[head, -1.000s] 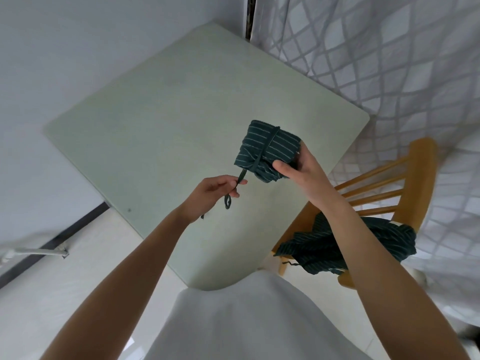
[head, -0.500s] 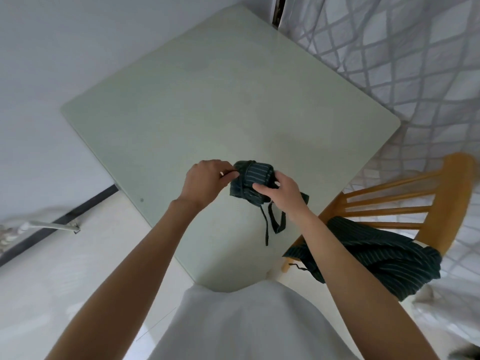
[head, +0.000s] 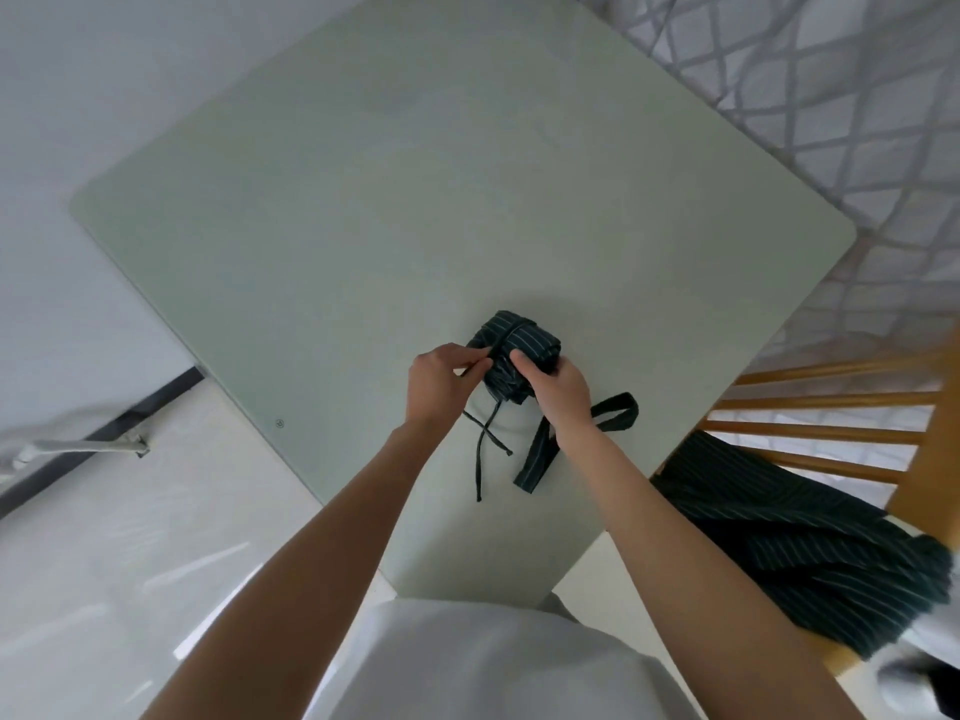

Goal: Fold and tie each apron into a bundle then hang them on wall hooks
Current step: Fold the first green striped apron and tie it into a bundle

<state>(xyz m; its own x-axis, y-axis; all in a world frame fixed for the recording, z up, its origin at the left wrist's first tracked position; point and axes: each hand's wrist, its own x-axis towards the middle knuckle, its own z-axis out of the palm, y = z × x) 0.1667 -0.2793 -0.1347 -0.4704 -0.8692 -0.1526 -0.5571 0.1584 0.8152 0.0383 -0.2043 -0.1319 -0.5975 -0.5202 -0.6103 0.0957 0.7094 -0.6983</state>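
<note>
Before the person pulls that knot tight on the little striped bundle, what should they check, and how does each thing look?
1. Bundle rests on the table: ok, the apron bundle sits on the surface near the person.
2. Bundle pinned: ok, the right hand presses on it.
3. Cord in grip: ok, the left hand pinches the thin cord crossing the bundle.
4. Loose ends free: ok, two thin tie ends cross on the table, unsnagged.
5. Wide strap loop clear for hanging: cannot tell, it passes under the right wrist.
6. Knot finished: cannot tell, the hands cover it.
7. Next apron ready: ok, the second apron lies on the wooden chair.
</note>
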